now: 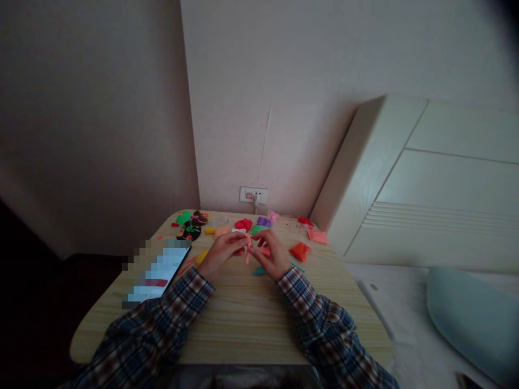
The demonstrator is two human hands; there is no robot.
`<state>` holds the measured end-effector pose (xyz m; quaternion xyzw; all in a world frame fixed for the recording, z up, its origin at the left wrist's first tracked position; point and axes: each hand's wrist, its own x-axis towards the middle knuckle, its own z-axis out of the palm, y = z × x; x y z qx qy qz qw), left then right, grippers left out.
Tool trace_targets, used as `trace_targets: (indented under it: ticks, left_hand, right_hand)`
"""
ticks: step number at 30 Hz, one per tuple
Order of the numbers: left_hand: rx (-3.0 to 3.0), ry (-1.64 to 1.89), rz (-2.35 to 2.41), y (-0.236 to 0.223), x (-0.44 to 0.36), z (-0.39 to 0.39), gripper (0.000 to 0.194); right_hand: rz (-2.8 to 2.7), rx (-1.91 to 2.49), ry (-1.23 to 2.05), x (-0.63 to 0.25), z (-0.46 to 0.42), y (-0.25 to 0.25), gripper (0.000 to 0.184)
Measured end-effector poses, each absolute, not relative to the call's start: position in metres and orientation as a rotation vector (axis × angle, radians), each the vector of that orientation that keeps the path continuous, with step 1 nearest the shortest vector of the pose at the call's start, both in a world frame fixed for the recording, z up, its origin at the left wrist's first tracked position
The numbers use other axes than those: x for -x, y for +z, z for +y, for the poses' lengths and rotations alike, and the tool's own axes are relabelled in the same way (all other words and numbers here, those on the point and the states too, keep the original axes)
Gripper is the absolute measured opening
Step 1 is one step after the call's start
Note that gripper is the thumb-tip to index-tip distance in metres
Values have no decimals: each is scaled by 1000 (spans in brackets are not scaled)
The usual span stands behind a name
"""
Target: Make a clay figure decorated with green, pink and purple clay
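A thin strip of pink modelling clay (247, 255) hangs between my two hands, above the middle of the table. My left hand (221, 254) pinches its upper part between thumb and fingers. From the other side, my right hand (272, 256) has its thumb and index finger closed at the strip, partly hiding it. Behind the right fingers a salmon-coloured piece (265, 251) shows in part. Turquoise sticks (259, 270) lie under the right hand, and a yellow lump (201, 257) sits beside the left one.
A phone or tablet (162, 273) with a lit screen lies on the wooden table (243, 324) at left. Clay packets stand along the back: red (244, 225), purple (265, 221), orange (300, 251), pink (318, 236). Dark finished-looking clay shapes (190, 231) are back left. A wall socket (253, 195) holds a plug.
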<state>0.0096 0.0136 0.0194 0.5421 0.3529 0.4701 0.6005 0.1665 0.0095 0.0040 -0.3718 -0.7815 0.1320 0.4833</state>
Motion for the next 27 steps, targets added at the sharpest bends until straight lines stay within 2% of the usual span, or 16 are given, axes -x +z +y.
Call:
trace_targets:
  ticks: [5,10,27]
  left_hand:
    - [-1303,986,810,17,-9,14,30]
    - [-1308,938,825,20,-10,12,31]
    - [-1233,954,854,19,-8,13,28]
  right_hand:
    - [-1890,834,331,-166,6,9,19]
    - [-1840,805,271,-166,6,11,2]
    - [-1779,856,237,-169,7,11,8]
